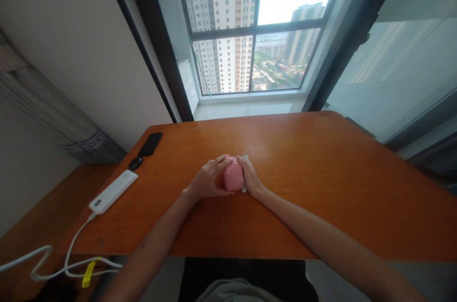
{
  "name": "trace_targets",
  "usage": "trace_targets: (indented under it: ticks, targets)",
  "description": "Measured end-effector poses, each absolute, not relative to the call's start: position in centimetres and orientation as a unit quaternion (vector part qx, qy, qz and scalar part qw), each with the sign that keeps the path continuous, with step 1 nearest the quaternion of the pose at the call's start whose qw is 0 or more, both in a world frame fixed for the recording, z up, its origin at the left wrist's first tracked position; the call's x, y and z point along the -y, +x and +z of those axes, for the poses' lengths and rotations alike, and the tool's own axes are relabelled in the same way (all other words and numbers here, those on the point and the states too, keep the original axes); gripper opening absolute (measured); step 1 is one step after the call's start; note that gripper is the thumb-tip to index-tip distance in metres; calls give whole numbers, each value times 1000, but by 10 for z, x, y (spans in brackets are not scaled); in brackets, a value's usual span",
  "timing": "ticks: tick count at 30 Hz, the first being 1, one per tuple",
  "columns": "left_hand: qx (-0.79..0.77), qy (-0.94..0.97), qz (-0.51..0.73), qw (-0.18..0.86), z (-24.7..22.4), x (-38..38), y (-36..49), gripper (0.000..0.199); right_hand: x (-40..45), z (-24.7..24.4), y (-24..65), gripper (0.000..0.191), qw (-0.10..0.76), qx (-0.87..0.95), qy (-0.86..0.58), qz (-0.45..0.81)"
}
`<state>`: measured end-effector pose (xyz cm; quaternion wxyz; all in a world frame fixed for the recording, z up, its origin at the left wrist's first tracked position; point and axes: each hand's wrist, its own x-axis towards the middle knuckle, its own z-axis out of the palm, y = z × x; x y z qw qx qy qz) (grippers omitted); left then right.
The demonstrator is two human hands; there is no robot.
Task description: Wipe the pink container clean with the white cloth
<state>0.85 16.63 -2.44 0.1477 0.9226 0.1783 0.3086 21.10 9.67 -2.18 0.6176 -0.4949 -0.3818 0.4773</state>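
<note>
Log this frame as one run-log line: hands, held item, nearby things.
Left hand: holds pink case | Right hand: holds pink case | Surface: wooden table | Nearby: black phone, white power bank

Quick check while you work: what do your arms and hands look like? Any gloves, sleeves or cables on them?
The left hand and right hand are bare, with no gloves. The left forearm and right forearm show no sleeves, cables, watch or bands.

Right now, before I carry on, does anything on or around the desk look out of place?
Only the white cable stands out: it runs from the white power bank off the near edge of the wooden table and trails in loose loops, with a yellow tag on it. Nothing looks spilled.
</note>
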Motion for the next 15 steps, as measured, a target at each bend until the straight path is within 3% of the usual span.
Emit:
trace_targets:
  ticks: [9, 13, 15]
  targets:
    - [-233, 871, 333, 276, -16, -158, 21, 102, -96, -29, 210, 59, 596, 363, -506, 507]
    - [-244, 812, 339, 409, -20, -159, 26, 84, -95, -27, 209, 58, 603, 382, -510, 480]
    - [-245, 805, 344, 415, -24, -160, 27, 80, -94, -24, 208, 57, 613, 396, -509, 457]
